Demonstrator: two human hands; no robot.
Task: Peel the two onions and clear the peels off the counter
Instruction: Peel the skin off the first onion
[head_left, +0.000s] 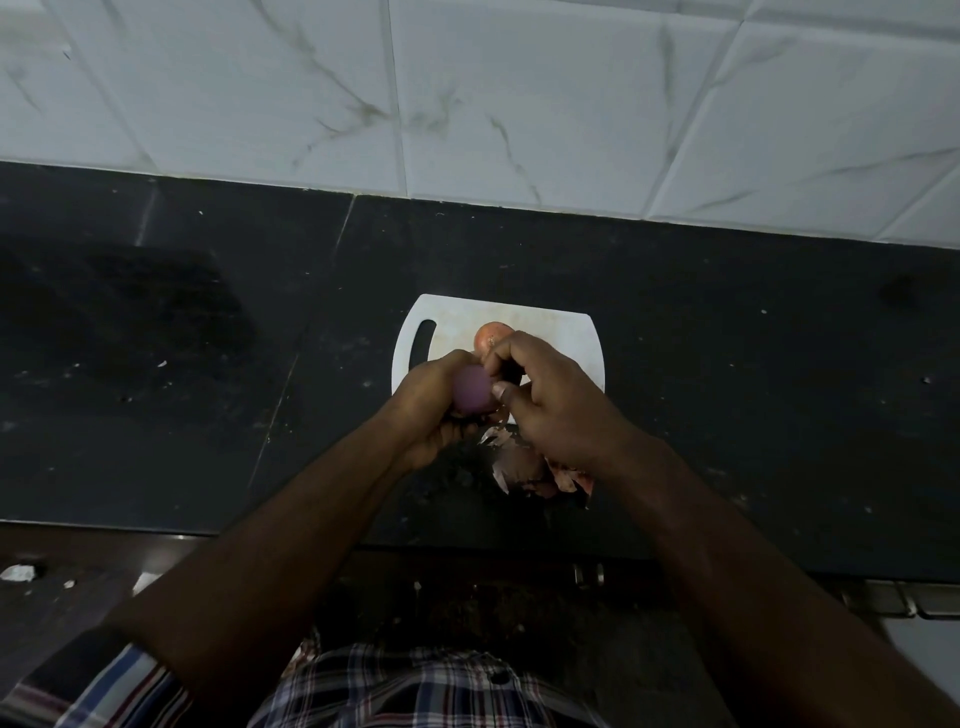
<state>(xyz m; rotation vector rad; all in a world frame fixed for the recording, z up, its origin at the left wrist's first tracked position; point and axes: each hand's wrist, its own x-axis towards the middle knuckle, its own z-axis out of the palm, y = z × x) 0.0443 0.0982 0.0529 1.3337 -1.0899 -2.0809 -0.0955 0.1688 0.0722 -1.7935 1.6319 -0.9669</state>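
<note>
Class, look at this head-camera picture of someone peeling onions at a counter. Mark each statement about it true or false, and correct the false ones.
1. The left hand grips a purple peeled onion. True.
2. The unpeeled onion lies on the bare counter. False: it sits on the white cutting board.
3. Loose peels lie on the dark counter in front of the board. True.
4. The right hand rests flat on the counter. False: it is raised at the peeled onion, fingers curled.

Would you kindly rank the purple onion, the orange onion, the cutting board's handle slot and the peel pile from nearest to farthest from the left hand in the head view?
1. Purple onion: held in the left hand.
2. Peel pile: on the counter, right of the hand and nearer the person.
3. Orange onion and handle slot, both on the board beyond the hand: too close to call.
</note>
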